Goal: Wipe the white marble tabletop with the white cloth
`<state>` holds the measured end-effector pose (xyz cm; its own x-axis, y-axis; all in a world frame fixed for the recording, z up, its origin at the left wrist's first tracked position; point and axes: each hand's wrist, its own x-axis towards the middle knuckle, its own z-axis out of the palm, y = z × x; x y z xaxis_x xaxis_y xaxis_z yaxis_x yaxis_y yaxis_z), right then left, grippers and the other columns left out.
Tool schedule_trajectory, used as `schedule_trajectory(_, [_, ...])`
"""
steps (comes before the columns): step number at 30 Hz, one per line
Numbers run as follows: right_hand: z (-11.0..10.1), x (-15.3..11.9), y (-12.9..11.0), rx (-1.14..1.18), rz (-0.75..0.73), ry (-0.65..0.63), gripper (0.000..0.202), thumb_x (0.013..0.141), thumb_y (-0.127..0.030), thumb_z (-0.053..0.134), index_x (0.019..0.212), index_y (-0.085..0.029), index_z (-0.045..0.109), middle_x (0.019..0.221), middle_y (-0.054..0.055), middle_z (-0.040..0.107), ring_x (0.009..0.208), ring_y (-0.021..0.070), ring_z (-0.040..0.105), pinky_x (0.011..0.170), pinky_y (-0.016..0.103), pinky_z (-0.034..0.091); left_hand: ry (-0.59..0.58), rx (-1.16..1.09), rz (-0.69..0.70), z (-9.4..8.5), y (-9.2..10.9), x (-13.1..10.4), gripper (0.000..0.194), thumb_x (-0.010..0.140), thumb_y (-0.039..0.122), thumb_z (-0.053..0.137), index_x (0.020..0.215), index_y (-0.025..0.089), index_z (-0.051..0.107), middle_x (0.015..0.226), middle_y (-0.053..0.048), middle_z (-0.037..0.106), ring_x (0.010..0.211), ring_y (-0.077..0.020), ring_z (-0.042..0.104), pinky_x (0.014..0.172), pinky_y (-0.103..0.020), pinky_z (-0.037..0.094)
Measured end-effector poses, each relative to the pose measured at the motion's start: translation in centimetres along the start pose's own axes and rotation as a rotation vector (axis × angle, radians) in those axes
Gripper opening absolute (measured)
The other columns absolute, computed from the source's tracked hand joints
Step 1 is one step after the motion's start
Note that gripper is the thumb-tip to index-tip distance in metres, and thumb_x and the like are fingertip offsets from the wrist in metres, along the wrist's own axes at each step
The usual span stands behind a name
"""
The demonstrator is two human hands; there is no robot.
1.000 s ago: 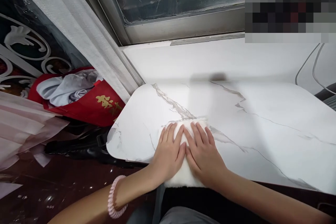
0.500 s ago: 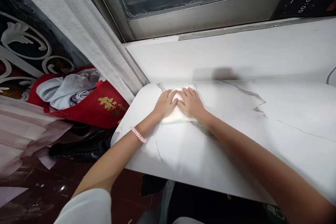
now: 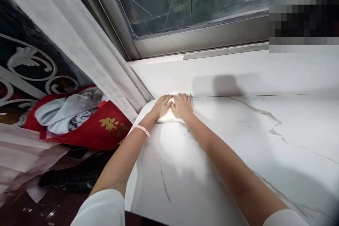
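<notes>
1. While both of the person's arms reach forward over the marble-patterned tabletop [image 3: 238, 141], the left hand [image 3: 160, 108] and right hand [image 3: 183, 107] lie side by side on a white cloth [image 3: 169, 116].
2. The cloth sits at the tabletop's far edge, close to the base of the white wall [image 3: 164, 74] and near the rounded corner beside the pale curtain [image 3: 87, 49].
3. It lies beneath the fingers and palms, showing between the hands and a little on the near side. Its long axis cannot be told, since the hands cover much of it.
4. The left hand's fingers are extended and slant away toward the right; they are open, laid on the cloth rather than curled around it.
5. The right hand's fingers are also open and fairly straight, pointing mostly toward the wall, with the thumb close to the left hand's fingers.
6. Of the two, the left hand is nearer the curtain and the rounded corner; the right hand is nearer the long stretch of tabletop.
7. A pink coiled band [image 3: 142, 130] circles the left wrist, and a red bag [image 3: 97, 137] holding pale fabric [image 3: 63, 111] lies beyond the tabletop's left side.
</notes>
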<state>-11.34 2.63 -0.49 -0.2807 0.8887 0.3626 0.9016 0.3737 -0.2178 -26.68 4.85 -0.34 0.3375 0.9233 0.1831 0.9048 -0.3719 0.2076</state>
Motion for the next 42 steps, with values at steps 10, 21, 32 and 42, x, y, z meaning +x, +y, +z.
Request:
schedule_trajectory(10, [-0.3,-3.3,-6.3,0.129,-0.119,-0.092,0.054,0.097,-0.031,0.032,0.145,-0.010,0.043,0.152,0.018,0.038,0.141,0.0358,0.028,0.114,0.051,0.016,-0.071,0.100,-0.174,-2.5,-1.8,-7.9,0.048,0.098,0.029,0.026,0.143,0.015,0.036,0.146,-0.012,0.043,0.139,-0.0229,0.033,0.116,-0.044,0.024])
schedule_trajectory(21, [-4.9,-14.9,-9.3,0.186,-0.130,-0.160,0.057,0.098,-0.031,0.032,0.149,-0.005,0.036,0.155,0.022,0.030,0.144,0.0394,0.020,0.115,0.057,0.013,-0.055,0.161,-0.141,-3.1,4.6,-19.2,0.048,0.098,0.028,0.025,0.143,0.015,0.035,0.147,-0.014,0.041,0.139,-0.0255,0.033,0.114,-0.050,0.025])
schedule_trajectory(32, [-9.2,-24.9,-3.5,0.194,-0.277,-0.108,0.054,0.098,-0.033,0.033,0.149,-0.016,0.039,0.155,0.015,0.034,0.144,0.0344,0.024,0.115,0.059,0.018,0.109,0.094,-0.169,-0.8,16.6,-26.0,0.048,0.100,0.030,0.024,0.145,0.018,0.035,0.147,-0.014,0.040,0.140,-0.0276,0.031,0.114,-0.054,0.026])
schedule_trajectory(42, [-6.1,-12.6,4.0,0.035,-0.120,-0.095,0.051,0.095,-0.028,0.036,0.143,-0.014,0.047,0.150,0.013,0.042,0.137,0.0310,0.032,0.115,0.047,0.020,0.040,0.093,-0.093,0.9,13.5,-9.2,0.047,0.097,0.026,0.034,0.141,0.014,0.042,0.143,-0.016,0.045,0.136,-0.0270,0.037,0.114,-0.048,0.026])
